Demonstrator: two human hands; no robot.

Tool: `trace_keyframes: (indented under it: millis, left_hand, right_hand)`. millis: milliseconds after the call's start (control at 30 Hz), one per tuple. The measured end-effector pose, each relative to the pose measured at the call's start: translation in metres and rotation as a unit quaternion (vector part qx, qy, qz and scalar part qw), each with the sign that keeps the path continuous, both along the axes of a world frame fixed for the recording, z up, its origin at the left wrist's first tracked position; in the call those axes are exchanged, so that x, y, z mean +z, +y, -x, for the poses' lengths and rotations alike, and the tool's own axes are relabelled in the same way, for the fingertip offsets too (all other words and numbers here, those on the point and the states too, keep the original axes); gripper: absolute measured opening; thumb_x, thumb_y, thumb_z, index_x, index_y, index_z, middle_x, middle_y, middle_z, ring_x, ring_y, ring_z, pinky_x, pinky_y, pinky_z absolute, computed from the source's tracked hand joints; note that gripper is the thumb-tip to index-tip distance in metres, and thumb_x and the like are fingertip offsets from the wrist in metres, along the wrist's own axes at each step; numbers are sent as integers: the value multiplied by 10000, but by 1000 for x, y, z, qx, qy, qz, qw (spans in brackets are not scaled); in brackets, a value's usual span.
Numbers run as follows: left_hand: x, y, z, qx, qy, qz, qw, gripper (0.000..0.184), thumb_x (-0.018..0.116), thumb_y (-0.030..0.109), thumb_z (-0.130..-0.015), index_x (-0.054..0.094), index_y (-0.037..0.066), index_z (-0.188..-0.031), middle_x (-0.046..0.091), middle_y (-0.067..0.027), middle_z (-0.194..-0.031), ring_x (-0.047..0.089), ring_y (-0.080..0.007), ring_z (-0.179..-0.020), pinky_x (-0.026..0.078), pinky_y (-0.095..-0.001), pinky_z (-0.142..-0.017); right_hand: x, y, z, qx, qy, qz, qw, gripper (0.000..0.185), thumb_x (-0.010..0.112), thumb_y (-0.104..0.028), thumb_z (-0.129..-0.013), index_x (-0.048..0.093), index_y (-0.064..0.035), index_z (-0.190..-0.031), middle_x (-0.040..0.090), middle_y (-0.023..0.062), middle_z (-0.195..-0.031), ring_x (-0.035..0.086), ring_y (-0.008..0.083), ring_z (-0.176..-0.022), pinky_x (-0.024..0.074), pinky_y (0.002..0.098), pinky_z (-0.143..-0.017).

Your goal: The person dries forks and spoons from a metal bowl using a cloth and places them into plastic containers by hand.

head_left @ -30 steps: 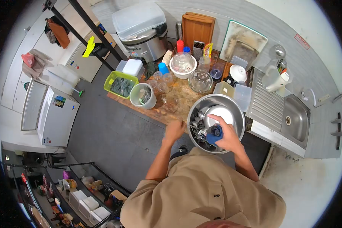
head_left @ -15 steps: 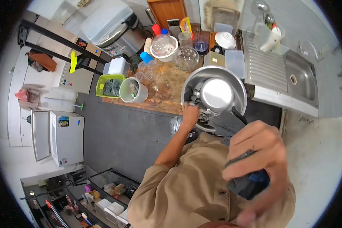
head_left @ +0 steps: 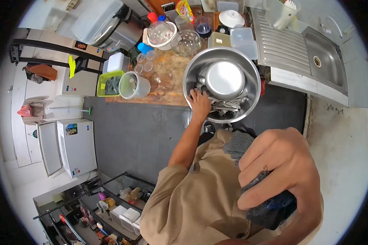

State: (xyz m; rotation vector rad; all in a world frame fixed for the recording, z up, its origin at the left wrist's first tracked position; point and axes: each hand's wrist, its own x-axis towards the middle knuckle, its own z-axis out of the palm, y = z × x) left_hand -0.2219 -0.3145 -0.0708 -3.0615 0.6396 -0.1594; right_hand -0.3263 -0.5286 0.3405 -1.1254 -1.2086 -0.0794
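Note:
A large steel basin sits at the table's front right corner. Inside it are a smaller shiny metal bowl and a pile of spoons and forks. My left hand reaches over the basin's left rim with its fingers apart, beside the spoons; no held utensil shows. Close to the camera, my right hand is closed around a dark grey cloth, bunched below the fingers. More grey cloth shows against my shirt, left of that hand; whether it is the same piece I cannot tell.
On the wooden table stand a white bucket, a green basket, glass cups and glass bowls. A steel sink is at the right. Behind at lower left is a black shelf rack.
My right hand has come nearer the camera, keeping the cloth. My left hand remains at the basin's left side, its fingers now more spread. The camera view has shifted.

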Motion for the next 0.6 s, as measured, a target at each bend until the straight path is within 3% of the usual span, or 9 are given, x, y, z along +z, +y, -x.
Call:
trace_keyframes:
  millis: [100, 233, 300, 367, 400, 467, 500, 567, 600]
  left_hand:
    - [62, -5, 11, 55, 53, 145, 986, 359, 766, 248, -828, 644, 69, -1115, 514, -226, -1290, 428, -486, -1266, 327, -686, -1021]
    - [87, 16, 20, 123, 49, 162, 978, 322, 781, 320, -858, 688, 118, -1092, 508, -189, -1238, 395, -455, -1241, 313, -650, -961]
    - [87, 31, 21, 169, -20, 160, 972, 331, 775, 329, -867, 696, 139, -1126, 502, -193, -1212, 381, -460, -1230, 301, -646, -951]
    - [84, 53, 13, 194, -11, 153, 969, 357, 772, 349, -869, 699, 138, -1147, 493, -205, -1225, 379, -463, -1225, 308, -645, -936]
    - [82, 63, 7, 223, -30, 139, 964, 363, 774, 359, -866, 695, 139, -1143, 489, -205, -1232, 381, -462, -1221, 316, -642, -930]
    - [77, 86, 0, 248, -38, 123, 960, 369, 775, 370, -862, 692, 139, -1138, 486, -205, -1238, 382, -461, -1218, 323, -640, -923]
    - [74, 98, -9, 262, -47, 125, 956, 371, 776, 372, -860, 689, 144, -1139, 485, -204, -1237, 384, -459, -1214, 331, -636, -916]
    - [74, 115, -27, 273, -56, 130, 952, 373, 777, 374, -857, 685, 150, -1141, 485, -203, -1236, 385, -458, -1211, 338, -632, -908]
    - [77, 124, -35, 278, -62, 134, 949, 374, 778, 376, -850, 685, 161, -1142, 492, -190, -1218, 388, -441, -1197, 339, -614, -910]
  right_hand:
    - [-4, -4, -1, 31, 23, -33, 999, 453, 826, -432, -829, 683, -5, -877, 592, 98, -716, 594, 271, -531, 424, 335, -439]
    - [-9, -5, -12, 76, 28, -65, 995, 456, 820, -443, -845, 679, -9, -870, 586, 92, -707, 603, 279, -532, 430, 339, -433]
    - [-13, 1, -14, 84, 30, -75, 993, 464, 819, -453, -849, 680, -11, -868, 596, 89, -717, 607, 279, -534, 433, 339, -434]
    - [-18, 12, -16, 42, -13, -162, 986, 459, 832, -434, -848, 680, -1, -876, 646, 91, -773, 618, 275, -538, 450, 336, -439]
    - [-18, 10, -23, 39, -12, -160, 986, 459, 832, -434, -848, 680, -1, -876, 646, 91, -773, 618, 275, -538, 450, 336, -439]
    - [-15, 6, -37, 148, -6, -4, 989, 488, 829, -408, -842, 700, 27, -1021, 682, 116, -822, 664, 288, -578, 493, 329, -471]
    - [-10, 13, -38, 143, -1, -2, 990, 488, 829, -408, -842, 700, 27, -1021, 682, 116, -822, 664, 288, -578, 493, 329, -471]
    - [0, 36, -45, 116, 22, -130, 985, 148, 773, -249, -842, 782, -262, -989, 677, 236, -887, 556, 216, -508, 348, 258, -396]
    - [0, 42, -47, 115, 22, -127, 985, 148, 773, -249, -842, 782, -262, -989, 677, 236, -887, 556, 216, -508, 348, 258, -396]
